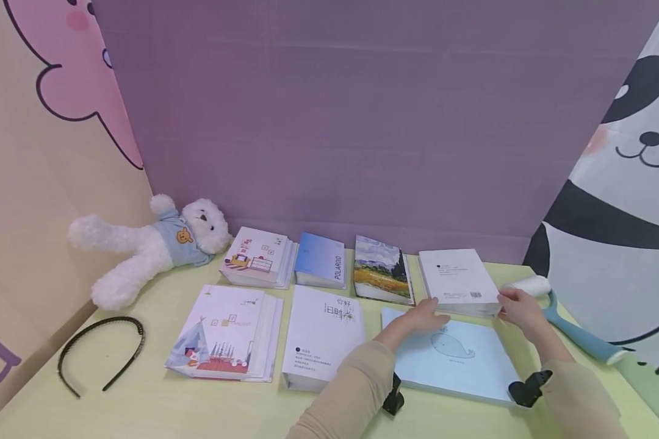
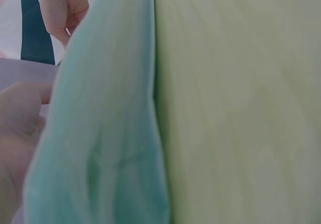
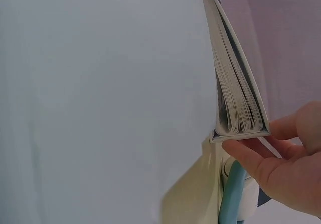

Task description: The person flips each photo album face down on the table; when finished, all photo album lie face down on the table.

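A thick white photo album (image 1: 453,274) lies at the back right, with small text and a barcode on its cover. At its near left corner, my left hand (image 1: 417,317) holds the edge between thumb and fingers. My right hand (image 1: 522,308) grips the near right corner; the right wrist view shows its fingers around the end of the spine, beside the album's pages (image 3: 235,93). Below the hands lies a larger pale book with a whale drawing (image 1: 453,346), partly covered by the left forearm. Its side (image 2: 100,133) fills much of the left wrist view.
Left of the album sit a landscape-painting album (image 1: 381,268), a blue POLAROID album (image 1: 320,259) and several white albums (image 1: 219,329). A lint roller (image 1: 582,335) lies at the right edge. On the left are a white teddy bear (image 1: 137,244) and a black headband (image 1: 66,341).
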`<action>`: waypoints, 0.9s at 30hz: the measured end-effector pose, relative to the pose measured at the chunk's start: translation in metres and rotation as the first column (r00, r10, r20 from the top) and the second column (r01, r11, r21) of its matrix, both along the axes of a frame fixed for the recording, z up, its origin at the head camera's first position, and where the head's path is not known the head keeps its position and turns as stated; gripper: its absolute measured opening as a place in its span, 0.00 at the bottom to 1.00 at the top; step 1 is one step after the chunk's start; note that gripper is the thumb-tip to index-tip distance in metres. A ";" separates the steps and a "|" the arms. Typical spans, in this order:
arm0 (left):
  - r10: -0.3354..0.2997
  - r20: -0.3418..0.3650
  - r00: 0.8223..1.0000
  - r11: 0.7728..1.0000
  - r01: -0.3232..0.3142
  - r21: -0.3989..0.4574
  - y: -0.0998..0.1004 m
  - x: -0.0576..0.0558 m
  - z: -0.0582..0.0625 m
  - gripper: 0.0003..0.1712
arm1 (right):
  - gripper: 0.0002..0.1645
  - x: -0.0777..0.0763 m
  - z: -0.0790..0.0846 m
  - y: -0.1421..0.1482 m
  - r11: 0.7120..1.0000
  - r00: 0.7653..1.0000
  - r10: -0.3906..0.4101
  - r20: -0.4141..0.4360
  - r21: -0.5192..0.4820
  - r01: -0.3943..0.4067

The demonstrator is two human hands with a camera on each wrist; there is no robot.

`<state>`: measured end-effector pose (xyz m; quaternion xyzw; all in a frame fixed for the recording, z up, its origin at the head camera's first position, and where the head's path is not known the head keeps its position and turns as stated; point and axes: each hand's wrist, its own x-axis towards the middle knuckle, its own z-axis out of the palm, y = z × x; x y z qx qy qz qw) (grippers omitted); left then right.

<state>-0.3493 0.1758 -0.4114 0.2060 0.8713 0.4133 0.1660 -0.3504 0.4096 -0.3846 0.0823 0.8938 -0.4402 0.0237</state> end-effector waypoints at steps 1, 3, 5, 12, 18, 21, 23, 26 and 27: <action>-0.002 -0.001 1.000 1.000 0.002 0.003 0.000 0.000 0.000 0.34 | 0.32 0.000 0.001 0.000 1.000 1.000 -0.004 0.001 0.001 0.004; 0.000 0.000 1.000 1.000 0.000 0.019 0.000 -0.001 0.000 0.34 | 0.33 0.001 0.001 -0.001 1.000 1.000 -0.011 -0.009 0.014 0.011; 0.012 0.002 1.000 0.999 -0.012 0.044 0.000 -0.002 -0.001 0.33 | 0.32 0.002 0.002 -0.002 0.999 0.999 -0.013 -0.036 0.042 0.014; 0.058 0.014 0.998 0.985 -0.060 0.162 -0.006 -0.004 0.004 0.28 | 0.28 0.004 0.007 -0.012 0.980 0.982 -0.058 -0.179 0.175 0.090; 0.081 -0.041 0.996 0.973 -0.070 0.220 -0.016 -0.006 0.013 0.25 | 0.26 0.004 0.021 -0.032 0.977 0.963 -0.032 -0.269 0.195 0.087; 0.089 -0.075 0.993 0.966 -0.068 0.248 -0.022 -0.009 0.017 0.24 | 0.27 0.001 0.024 -0.043 0.978 0.957 -0.014 -0.291 0.194 0.073; 0.107 -0.085 0.991 0.960 -0.081 0.269 -0.027 -0.011 0.021 0.23 | 0.27 -0.001 0.024 -0.049 0.981 0.954 0.007 -0.300 0.188 0.052; 0.131 -0.104 0.986 0.953 -0.096 0.289 -0.037 -0.013 0.027 0.22 | 0.27 -0.006 0.022 -0.061 0.983 0.948 0.053 -0.315 0.182 0.006; 0.140 -0.112 0.984 0.950 -0.101 0.295 -0.040 -0.013 0.029 0.22 | 0.27 -0.007 0.023 -0.066 0.984 0.944 0.062 -0.323 0.180 -0.004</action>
